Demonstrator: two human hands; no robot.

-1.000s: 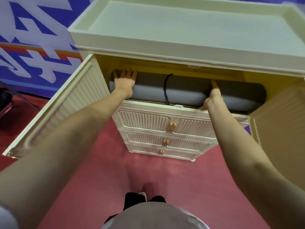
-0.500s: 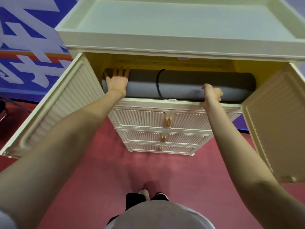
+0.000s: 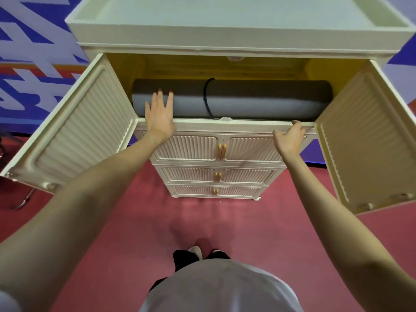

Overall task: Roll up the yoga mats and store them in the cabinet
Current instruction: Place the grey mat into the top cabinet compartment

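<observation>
Rolled grey yoga mat lies lengthwise inside top compartment of cream cabinet, black strap round it left of middle. Both compartment doors swung wide: left door, right door. Left hand flat on mat's left end, fingers straight and spread. Right hand at compartment's front ledge, off mat, fingers loosely curled, holding nothing. Lower drawer fronts closed. Red floor beneath.
</observation>
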